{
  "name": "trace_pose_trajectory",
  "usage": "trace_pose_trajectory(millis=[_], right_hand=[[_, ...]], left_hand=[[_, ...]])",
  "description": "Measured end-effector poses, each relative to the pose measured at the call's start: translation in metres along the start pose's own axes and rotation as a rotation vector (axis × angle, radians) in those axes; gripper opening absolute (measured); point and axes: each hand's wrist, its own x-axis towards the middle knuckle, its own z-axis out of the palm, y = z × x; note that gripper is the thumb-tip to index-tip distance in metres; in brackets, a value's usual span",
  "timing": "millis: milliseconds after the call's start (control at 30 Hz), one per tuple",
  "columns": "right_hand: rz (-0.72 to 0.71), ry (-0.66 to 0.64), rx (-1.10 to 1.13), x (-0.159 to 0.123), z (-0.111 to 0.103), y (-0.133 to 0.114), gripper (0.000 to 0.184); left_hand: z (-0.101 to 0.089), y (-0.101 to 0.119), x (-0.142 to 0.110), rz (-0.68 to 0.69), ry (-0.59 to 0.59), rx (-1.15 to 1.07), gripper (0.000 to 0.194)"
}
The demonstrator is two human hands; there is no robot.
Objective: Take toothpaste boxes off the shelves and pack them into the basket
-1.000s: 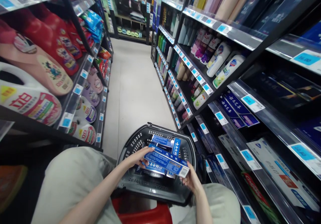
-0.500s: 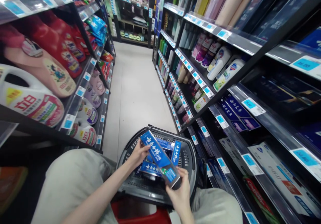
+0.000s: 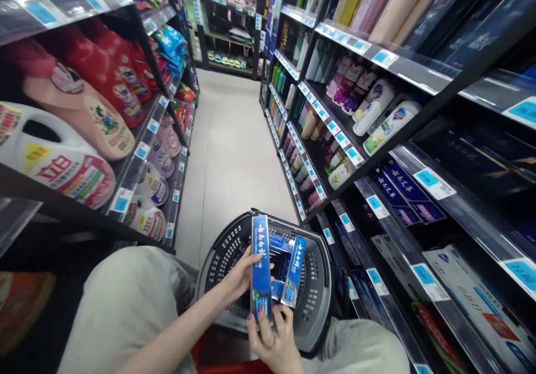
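Note:
Both hands hold one long blue toothpaste box (image 3: pixel 260 265) upright over a dark grey shopping basket (image 3: pixel 316 296). My left hand (image 3: pixel 243 273) grips the box's left side at mid-height with curled fingers. My right hand (image 3: pixel 274 340) pinches its lower end from below; a ring shows on one finger. Several more blue toothpaste boxes (image 3: pixel 288 268) lie in the basket, one standing on edge just right of the held box. My knees in light trousers (image 3: pixel 121 307) frame the basket.
Shelving lines both sides of a pale floor aisle (image 3: pixel 226 156). Detergent jugs (image 3: pixel 54 167) fill the left shelves. Shampoo bottles (image 3: pixel 377 111) and boxed toothpaste (image 3: pixel 402 195) fill the right shelves. A red stool (image 3: pixel 234 363) shows under the basket.
The held box has turned from lying flat and crosswise to diagonal, then to standing upright. My right hand has slid from its right end to under its lower end.

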Motion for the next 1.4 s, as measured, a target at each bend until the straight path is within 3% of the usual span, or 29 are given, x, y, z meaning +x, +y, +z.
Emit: trace_pose_trajectory(millis=[67, 133, 267, 367, 533, 667, 900, 1167, 1400], right_hand=[[-0.030, -0.023, 0.074, 0.005, 0.000, -0.003, 0.028], [-0.002, -0.074, 0.182, 0.009, 0.002, -0.003, 0.025], [0.179, -0.244, 0.284, 0.009, 0.007, 0.009, 0.030], [0.353, -0.339, 0.266, -0.001, 0.015, 0.023, 0.033], [0.529, -0.406, 0.308, -0.020, 0.029, 0.035, 0.033], [0.625, -0.413, 0.306, -0.027, 0.034, 0.042, 0.031], [0.809, -0.447, 0.382, -0.025, 0.035, 0.055, 0.031], [0.899, -0.509, 0.507, -0.014, 0.034, 0.063, 0.027], [0.937, -0.506, 0.543, -0.012, 0.031, 0.064, 0.026]], left_hand=[[-0.004, 0.004, 0.005, -0.026, 0.017, 0.105, 0.048], [-0.014, 0.007, 0.018, 0.019, 0.077, 0.359, 0.044], [-0.041, 0.013, 0.050, 0.191, 0.361, 1.067, 0.042], [-0.054, 0.011, 0.062, 0.200, 0.491, 1.304, 0.043], [-0.040, -0.018, 0.073, 0.195, 0.547, 1.663, 0.043], [-0.024, -0.038, 0.101, 0.187, 0.575, 1.896, 0.050], [-0.028, -0.046, 0.143, 0.133, 0.695, 2.112, 0.055], [-0.038, -0.063, 0.157, 0.132, 0.789, 2.179, 0.052], [-0.044, -0.070, 0.163, 0.154, 0.764, 2.203, 0.054]])
